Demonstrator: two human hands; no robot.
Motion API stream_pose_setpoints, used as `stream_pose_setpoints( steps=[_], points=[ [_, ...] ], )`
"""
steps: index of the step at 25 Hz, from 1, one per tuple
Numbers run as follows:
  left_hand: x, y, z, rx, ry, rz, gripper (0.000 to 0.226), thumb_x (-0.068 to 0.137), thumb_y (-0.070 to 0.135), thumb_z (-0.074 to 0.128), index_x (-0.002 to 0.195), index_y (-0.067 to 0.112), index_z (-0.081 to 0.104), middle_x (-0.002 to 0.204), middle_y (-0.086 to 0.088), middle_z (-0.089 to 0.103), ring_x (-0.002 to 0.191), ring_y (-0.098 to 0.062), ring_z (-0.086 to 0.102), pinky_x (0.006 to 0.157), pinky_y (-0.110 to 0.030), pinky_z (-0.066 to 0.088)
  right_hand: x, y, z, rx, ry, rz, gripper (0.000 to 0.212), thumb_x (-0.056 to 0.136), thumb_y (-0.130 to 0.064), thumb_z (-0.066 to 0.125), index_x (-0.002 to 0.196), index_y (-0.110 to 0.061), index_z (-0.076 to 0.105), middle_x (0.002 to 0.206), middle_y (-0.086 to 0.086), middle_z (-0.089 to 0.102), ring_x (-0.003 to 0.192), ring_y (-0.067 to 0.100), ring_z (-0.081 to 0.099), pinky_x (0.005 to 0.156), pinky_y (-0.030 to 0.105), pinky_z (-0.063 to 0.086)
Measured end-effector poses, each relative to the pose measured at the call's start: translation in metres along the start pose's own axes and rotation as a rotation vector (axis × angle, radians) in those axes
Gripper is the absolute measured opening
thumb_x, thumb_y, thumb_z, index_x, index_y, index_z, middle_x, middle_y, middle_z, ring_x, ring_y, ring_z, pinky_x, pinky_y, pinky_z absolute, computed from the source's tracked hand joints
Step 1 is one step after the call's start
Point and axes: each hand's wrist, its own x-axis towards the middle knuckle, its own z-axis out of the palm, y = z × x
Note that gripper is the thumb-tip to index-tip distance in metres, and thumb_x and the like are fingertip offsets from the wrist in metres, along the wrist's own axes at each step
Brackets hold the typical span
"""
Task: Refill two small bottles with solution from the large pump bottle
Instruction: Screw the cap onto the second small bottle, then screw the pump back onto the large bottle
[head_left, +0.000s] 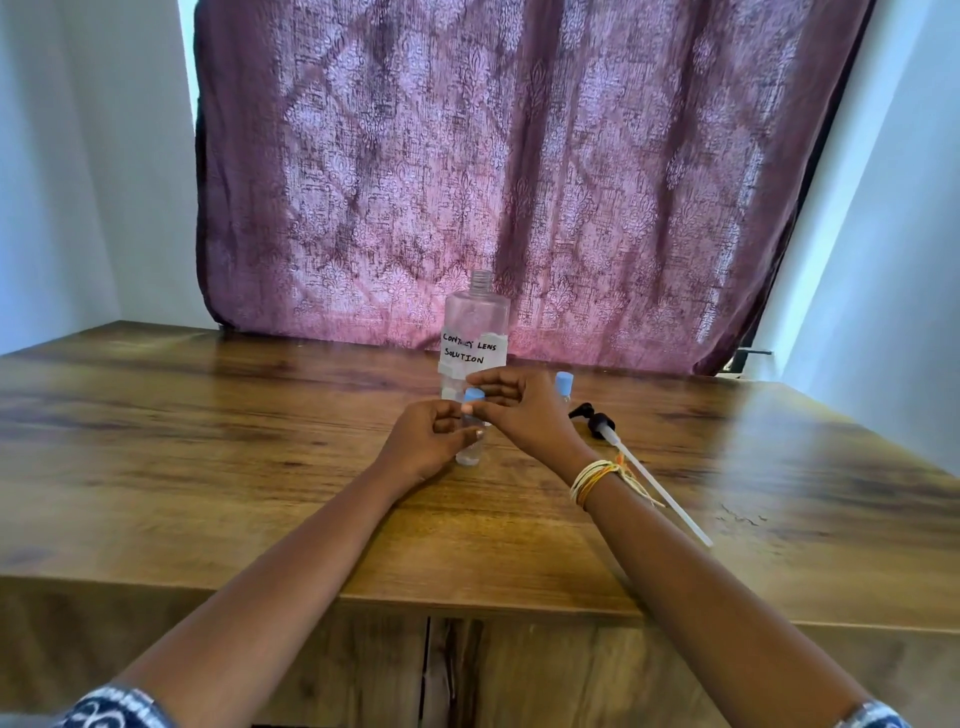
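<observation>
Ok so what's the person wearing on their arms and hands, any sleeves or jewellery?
Both forearms are bare. The right wrist carries a stack of thin thread bracelets in cream, yellow and orange, with loose ends trailing. At the bottom corners, short sleeves of dark blue fabric with a white pattern show. No rings or gloves are visible on the left hand or right hand.

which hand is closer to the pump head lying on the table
The right hand. It is just left of the black pump head but apart from it, fingers on the small bottle's blue cap. The left hand is farther left, gripping that small bottle.
</observation>
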Motion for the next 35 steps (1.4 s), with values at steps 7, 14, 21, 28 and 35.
stream_pose_setpoints(
  steps=[7,14,21,28,35],
  points=[
    [-0.006,0.006,0.0,-0.011,-0.003,-0.037,0.053,0.064,0.055,0.077,0.108,0.027,0.068,0.104,0.002,0.073,0.1,-0.015,0.069,0.093,-0.039,0.054,-0.01,0.003,-0.028,-0.018,0.126,0.072,0.007,0.084,-0.016,0.073,0.09,-0.014,0.069,0.082,0.001,0.071,0.077,0.013,0.066,0.066,0.017,0.051],
    [0.003,0.029,-0.003,0.006,0.328,0.038,0.012,0.093,0.014,0.058,0.099,0.009,0.067,0.089,-0.004,0.069,0.076,-0.014,0.064,0.063,-0.019,0.051,0.001,0.026,-0.091,-0.838,0.273,0.432,0.035,0.076,-0.026,0.074,0.056,-0.011,0.049,0.073,0.009,0.058,0.07,0.025,0.054,0.055,0.03,0.036],
    [0.042,0.068,-0.004,0.215,0.364,0.146,0.02,0.092,0.009,0.055,0.108,0.005,0.067,0.096,-0.003,0.066,0.079,-0.01,0.056,0.056,-0.001,0.041,0.016,0.035,-0.099,-0.705,0.224,0.568,0.027,0.073,-0.006,0.072,0.059,-0.006,0.05,0.065,0.009,0.055,0.057,0.02,0.051,0.049,0.026,0.039],
    [0.087,0.121,-0.008,0.227,0.481,0.249,0.022,0.089,0.007,0.055,0.108,0.003,0.067,0.106,-0.011,0.07,0.09,-0.014,0.058,0.071,-0.007,0.039,0.075,-0.021,-0.131,0.264,0.439,0.476,0.021,0.074,-0.009,0.08,0.087,0.005,0.07,0.064,0.011,0.069,0.044,0.015,0.061,0.046,0.026,0.052],
    [0.119,0.104,-0.028,0.333,0.305,0.124,0.052,0.082,0.016,0.071,0.129,0.004,0.053,0.129,-0.013,0.06,0.118,-0.028,0.057,0.099,-0.033,0.046,0.142,-0.093,-0.124,0.438,0.695,0.136,0.015,0.077,-0.011,0.079,0.068,-0.006,0.069,0.074,0.014,0.073,0.066,0.021,0.07,0.062,0.037,0.062]
  ],
)
